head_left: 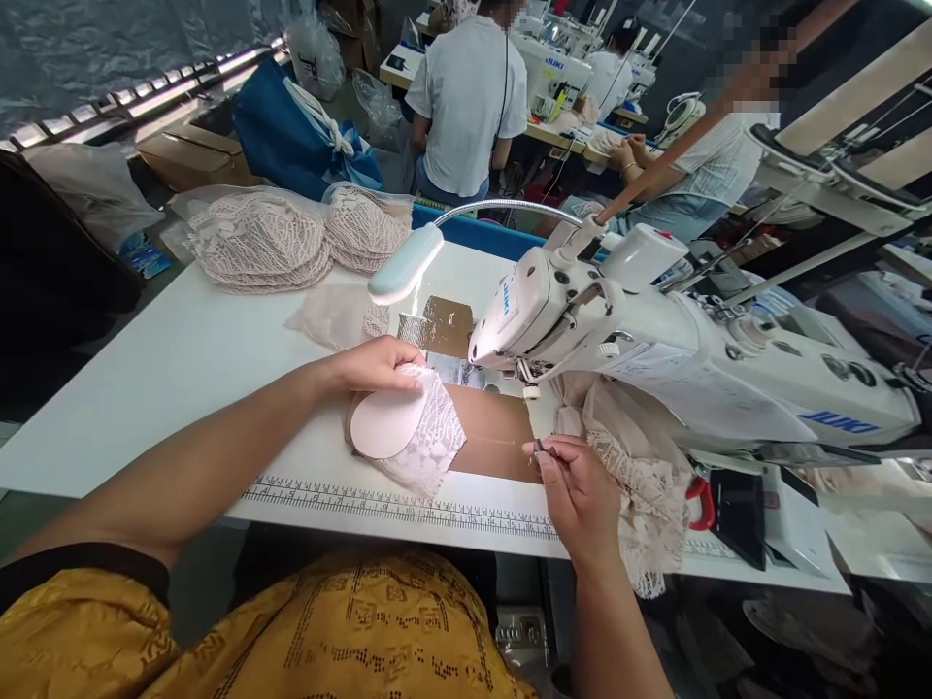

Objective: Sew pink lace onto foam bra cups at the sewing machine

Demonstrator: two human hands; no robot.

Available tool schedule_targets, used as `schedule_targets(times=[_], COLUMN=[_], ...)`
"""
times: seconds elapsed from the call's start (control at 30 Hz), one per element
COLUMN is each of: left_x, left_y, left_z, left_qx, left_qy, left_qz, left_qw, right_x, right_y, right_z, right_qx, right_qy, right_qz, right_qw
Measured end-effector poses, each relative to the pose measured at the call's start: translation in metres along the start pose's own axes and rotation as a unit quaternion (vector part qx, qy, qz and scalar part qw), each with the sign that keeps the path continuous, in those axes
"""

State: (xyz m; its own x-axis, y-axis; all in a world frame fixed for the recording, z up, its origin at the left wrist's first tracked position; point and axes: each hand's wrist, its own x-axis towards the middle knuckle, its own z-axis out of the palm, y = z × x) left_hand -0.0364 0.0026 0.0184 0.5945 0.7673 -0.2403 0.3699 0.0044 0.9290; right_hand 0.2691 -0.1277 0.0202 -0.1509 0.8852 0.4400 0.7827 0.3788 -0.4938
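My left hand (pixel 375 366) rests with curled fingers on the top edge of a pale pink padded cup (pixel 385 424) wrapped in white lace (pixel 435 442), lying on the white table in front of the sewing machine's needle. My right hand (pixel 579 490) is closed in a pinch on a small dark metal tool (pixel 545 448), held just right of the cup and below the needle area (pixel 529 377). A heap of beige lace fabric (pixel 633 456) lies beside my right hand under the machine's arm.
A white Juki sewing machine (pixel 655 340) fills the right side, with a gooseneck lamp (pixel 406 264) over the table. Stacks of lace cups (pixel 291 238) sit at the far edge. A printed ruler (pixel 393 503) runs along the near edge. Other people work at machines behind.
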Motion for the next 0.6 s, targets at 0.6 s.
schedule_targets(times=[0.6], left_x=[-0.005], left_y=[0.004], left_z=[0.018], left_qx=[-0.114], left_qy=[-0.065], left_qz=[0.024], left_qw=[0.991], right_x=[0.072], right_y=[-0.024], right_z=[0.059], right_qx=[0.277], right_qy=[-0.228], right_qz=[0.065], right_qw=[0.931])
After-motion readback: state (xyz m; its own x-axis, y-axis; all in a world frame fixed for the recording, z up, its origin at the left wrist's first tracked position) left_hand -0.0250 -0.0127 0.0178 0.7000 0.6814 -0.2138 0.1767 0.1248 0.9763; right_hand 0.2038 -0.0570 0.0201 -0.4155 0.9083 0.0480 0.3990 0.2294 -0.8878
